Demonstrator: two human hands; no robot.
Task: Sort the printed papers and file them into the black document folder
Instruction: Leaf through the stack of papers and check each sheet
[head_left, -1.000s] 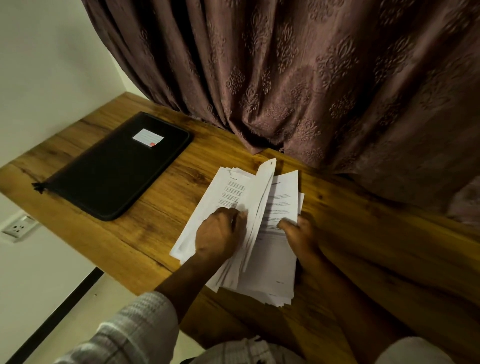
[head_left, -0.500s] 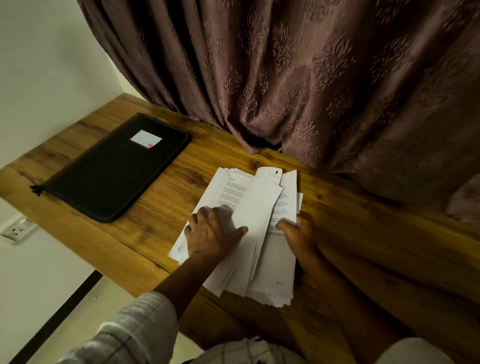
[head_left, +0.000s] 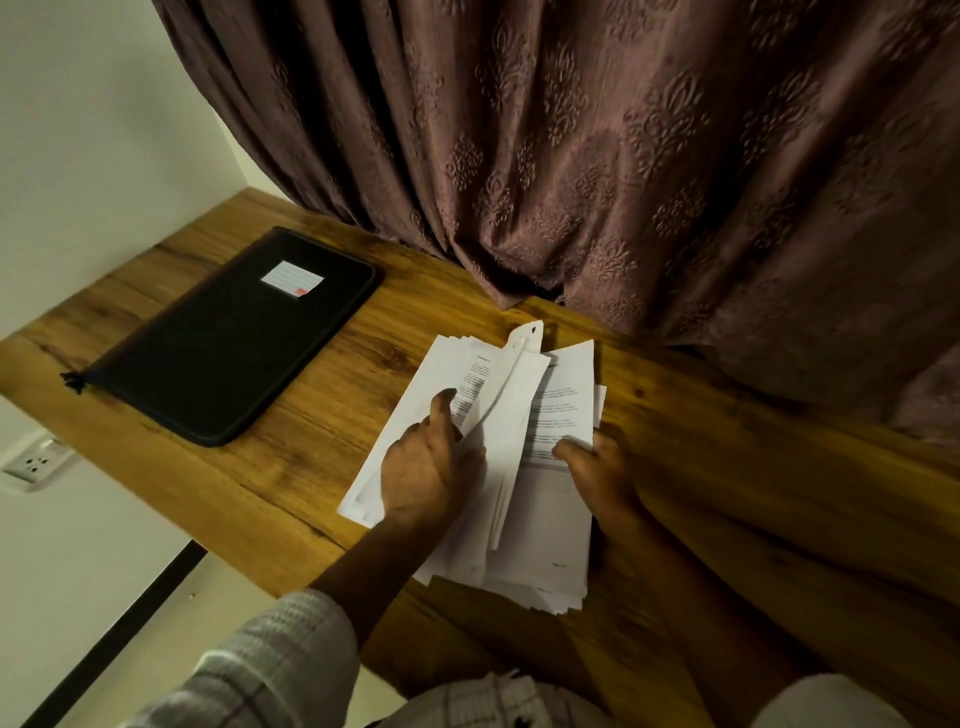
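so the papers (head_left: 545, 525) are sitting loose on the wooden surface (head_left: 291, 467), roughly split into two overlapping piles, a messy fan with corners poking out at 12 o'clock and at 6 o'clock. the left hand (head_left: 426, 467) is on the left pile, thumb pointing up toward 12 o'clock along the printed page, and its grip is grasping a lifted sheet (head_left: 506, 415) that stands up curved between the two piles, blank side showing. the fingers go behind that sheet so i can't see them. the right hand (head_left: 597, 473) is at the 3 o'clock side of the right pile, bent fingertips on the top printed page. honestly can't tell if that grip is clenched on the edge or just resting there, the thumb is hidden. the black folder (head_left: 228, 348) lies flat and zipped shut, well apart from the papers at about 10 o'clock, with a little white label (head_left: 292, 279) near its far end. a brownish patterned curtain (head_left: 623, 156) hangs down to the surface at 12 o'clock, just beside the far corners of the papers. there's a wall socket (head_left: 36, 462) off at 9 o'clock below the surface edge, and a checked sleeve (head_left: 270, 660) at 7 o'clock.
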